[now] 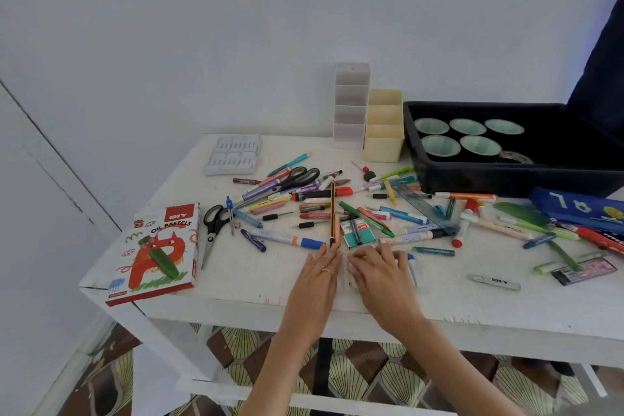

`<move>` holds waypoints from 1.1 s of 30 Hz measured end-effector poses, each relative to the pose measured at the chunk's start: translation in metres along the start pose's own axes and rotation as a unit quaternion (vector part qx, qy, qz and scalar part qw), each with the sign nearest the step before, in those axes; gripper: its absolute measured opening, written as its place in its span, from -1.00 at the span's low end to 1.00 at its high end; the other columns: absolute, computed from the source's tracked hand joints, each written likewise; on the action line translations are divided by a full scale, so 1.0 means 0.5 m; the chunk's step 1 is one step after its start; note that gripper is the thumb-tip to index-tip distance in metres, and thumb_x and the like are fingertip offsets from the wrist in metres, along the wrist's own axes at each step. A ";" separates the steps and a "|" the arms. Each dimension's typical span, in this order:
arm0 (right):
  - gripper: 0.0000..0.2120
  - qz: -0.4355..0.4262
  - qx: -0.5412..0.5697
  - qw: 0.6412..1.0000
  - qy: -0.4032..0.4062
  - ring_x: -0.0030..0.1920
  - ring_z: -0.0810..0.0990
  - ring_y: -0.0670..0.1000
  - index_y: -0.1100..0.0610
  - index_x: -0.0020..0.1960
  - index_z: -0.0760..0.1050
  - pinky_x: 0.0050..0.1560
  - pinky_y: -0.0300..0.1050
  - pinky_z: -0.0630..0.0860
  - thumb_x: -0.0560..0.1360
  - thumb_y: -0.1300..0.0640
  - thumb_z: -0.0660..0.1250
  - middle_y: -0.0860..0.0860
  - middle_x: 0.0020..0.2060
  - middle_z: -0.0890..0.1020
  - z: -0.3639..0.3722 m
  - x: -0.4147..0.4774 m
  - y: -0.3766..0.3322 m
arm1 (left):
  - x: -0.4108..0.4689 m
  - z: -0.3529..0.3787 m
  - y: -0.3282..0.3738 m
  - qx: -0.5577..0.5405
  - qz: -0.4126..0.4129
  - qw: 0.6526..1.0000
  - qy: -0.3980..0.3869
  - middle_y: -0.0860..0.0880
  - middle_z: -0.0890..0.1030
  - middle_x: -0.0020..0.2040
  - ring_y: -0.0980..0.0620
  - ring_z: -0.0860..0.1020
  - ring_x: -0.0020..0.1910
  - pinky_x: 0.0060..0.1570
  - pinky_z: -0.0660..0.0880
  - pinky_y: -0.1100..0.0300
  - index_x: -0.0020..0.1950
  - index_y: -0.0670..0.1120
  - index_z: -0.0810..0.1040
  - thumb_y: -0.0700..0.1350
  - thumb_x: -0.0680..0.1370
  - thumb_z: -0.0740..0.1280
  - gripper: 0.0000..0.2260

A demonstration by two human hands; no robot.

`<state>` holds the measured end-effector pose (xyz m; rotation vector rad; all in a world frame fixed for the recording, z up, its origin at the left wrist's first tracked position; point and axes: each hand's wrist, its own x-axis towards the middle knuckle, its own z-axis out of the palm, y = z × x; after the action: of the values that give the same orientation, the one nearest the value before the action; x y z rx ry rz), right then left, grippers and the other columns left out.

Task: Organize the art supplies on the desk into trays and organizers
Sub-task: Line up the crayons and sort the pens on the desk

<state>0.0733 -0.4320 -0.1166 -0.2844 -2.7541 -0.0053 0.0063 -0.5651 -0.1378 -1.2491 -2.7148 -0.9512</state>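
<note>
White desk (236, 284) | left hand (317, 275) flat, fingers together | right hand (378, 275) spread, hiding white marker (412, 268)

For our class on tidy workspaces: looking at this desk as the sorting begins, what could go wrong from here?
1. The oil pastels box overhangs the desk's front left corner; a nudge might tip it off.
2. Two pairs of scissors lie among the pens, so reaching hands could brush the blades.
3. The loose green crayon on the box may roll.

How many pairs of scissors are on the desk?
2. One pair of scissors lies beside the oil pastels box; the second pair rests on the pen pile farther back. More may hide under the clutter.
</note>
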 end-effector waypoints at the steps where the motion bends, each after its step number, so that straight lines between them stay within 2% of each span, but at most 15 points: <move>1: -0.65 0.001 0.003 1.000 0.005 0.00 0.48 0.06 0.00 -0.06 0.62 -0.04 -0.01 0.24 0.52 -0.02 0.06 -0.06 -0.05 0.61 0.003 -0.004 0.001 | 0.000 0.002 0.000 -0.003 0.000 1.000 0.000 0.13 0.09 0.50 0.31 -0.08 0.45 0.39 -0.28 0.43 0.49 -0.04 0.17 0.16 0.52 -0.28 -0.37; 6: -0.66 0.053 0.039 0.998 -0.007 -0.02 0.47 0.04 0.00 -0.05 0.59 -0.02 0.00 0.26 0.47 -0.11 0.08 -0.05 -0.05 0.57 0.003 -0.004 -0.001 | -0.004 0.005 -0.003 -0.042 -0.008 0.999 0.000 0.17 0.12 0.48 0.33 -0.04 0.46 0.46 -0.16 0.33 0.47 0.00 0.20 0.15 0.59 -0.14 -0.49; 9: -0.73 0.086 0.102 0.991 -0.012 0.00 0.46 0.04 -0.01 -0.04 0.56 0.01 0.04 0.33 0.44 -0.11 0.17 -0.06 -0.05 0.54 0.008 0.003 -0.004 | -0.004 0.003 -0.002 -0.073 -0.027 0.997 -0.002 0.20 0.14 0.47 0.36 -0.02 0.45 0.46 -0.13 0.32 0.47 0.01 0.22 0.00 0.65 0.01 -0.62; 13: -0.77 0.103 0.128 0.986 -0.021 0.08 0.42 0.07 -0.03 0.03 0.56 0.05 0.04 0.24 0.44 -0.08 0.27 -0.03 0.03 0.49 0.007 0.015 -0.002 | -0.003 0.001 -0.001 -0.092 -0.037 0.995 0.001 0.17 0.20 0.47 0.35 0.01 0.45 0.46 -0.13 0.34 0.46 0.01 0.25 -0.02 0.64 0.03 -0.62; 18: -0.74 0.077 0.153 0.984 -0.040 0.20 0.33 0.04 -0.09 0.16 0.52 0.14 0.00 0.14 0.53 -0.11 0.21 -0.04 0.14 0.43 0.004 0.014 0.009 | -0.004 -0.010 0.008 -0.142 -0.064 0.988 -0.008 0.16 0.24 0.46 0.45 0.04 0.40 0.42 -0.11 0.41 0.43 0.04 0.28 0.05 0.61 0.04 -0.61; 20: -0.76 0.073 0.192 0.978 -0.021 0.17 0.35 -0.01 -0.12 0.12 0.53 0.10 -0.06 0.12 0.52 -0.14 0.22 -0.07 0.10 0.45 0.001 0.011 0.019 | -0.005 -0.022 0.015 -0.207 -0.091 0.974 -0.007 0.17 0.27 0.45 0.46 0.09 0.38 0.44 -0.03 0.36 0.39 0.11 0.32 0.10 0.57 0.07 -0.62; 22: -0.75 0.082 0.237 0.967 0.041 0.09 0.37 -0.08 -0.11 0.06 0.55 0.04 -0.14 0.10 0.50 -0.17 0.21 -0.09 0.03 0.46 -0.004 0.007 0.032 | -0.004 -0.036 0.021 -0.254 -0.107 0.961 0.008 0.19 0.30 0.43 0.40 0.13 0.40 0.43 0.06 0.32 0.32 0.24 0.35 0.11 0.57 0.11 -0.68; 23: -0.73 0.091 0.255 0.960 0.068 0.06 0.38 -0.10 -0.09 0.05 0.55 0.02 -0.16 0.10 0.50 -0.18 0.19 -0.10 0.00 0.46 -0.009 0.006 0.039 | -0.001 -0.044 0.027 -0.260 -0.106 0.960 0.021 0.20 0.31 0.42 0.38 0.14 0.41 0.40 0.07 0.36 0.28 0.29 0.35 0.09 0.57 0.12 -0.72; 25: -0.78 0.128 0.312 0.939 0.068 0.04 0.42 -0.10 -0.06 0.06 0.53 0.05 -0.14 0.19 0.53 -0.11 0.21 -0.12 -0.02 0.45 -0.015 0.009 0.055 | 0.012 -0.056 0.046 -0.256 -0.098 0.961 0.046 0.24 0.35 0.37 0.38 0.18 0.39 0.32 0.08 0.50 0.26 0.27 0.39 0.02 0.60 0.13 -0.74; 28: -0.90 0.164 0.371 0.912 0.058 -0.02 0.45 -0.12 -0.06 0.03 0.51 0.12 0.03 0.40 0.55 0.04 0.25 -0.15 -0.06 0.49 -0.011 0.030 0.080 | 0.048 -0.069 0.066 -0.236 -0.087 0.965 0.072 0.21 0.40 0.33 0.36 0.28 0.34 0.22 0.11 0.63 0.33 0.05 0.45 -0.06 0.63 0.13 -0.71; 30: -0.92 0.165 0.384 0.907 0.053 -0.04 0.47 -0.12 -0.05 0.00 0.50 0.09 0.02 0.46 0.55 0.08 0.26 -0.14 -0.09 0.52 -0.012 0.056 0.102 | 0.087 -0.068 0.071 -0.226 -0.075 0.968 0.081 0.16 0.46 0.31 0.31 0.33 0.32 0.27 0.21 0.52 0.31 0.05 0.45 -0.06 0.63 0.14 -0.72; 33: -0.90 0.179 0.409 0.894 0.027 -0.06 0.50 -0.08 -0.01 -0.01 0.51 -0.02 -0.16 0.48 0.55 0.15 0.26 -0.13 -0.13 0.53 -0.016 0.087 0.124 | 0.136 -0.063 0.068 -0.203 -0.079 0.970 0.104 0.12 0.50 0.25 0.24 0.38 0.28 0.32 0.33 0.26 0.28 0.03 0.49 -0.13 0.61 0.18 -0.74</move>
<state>0.0487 -0.3630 -0.0953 -0.5202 -2.3393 1.1764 -0.0240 -0.5176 -0.0775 -0.9104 -2.5638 -1.6207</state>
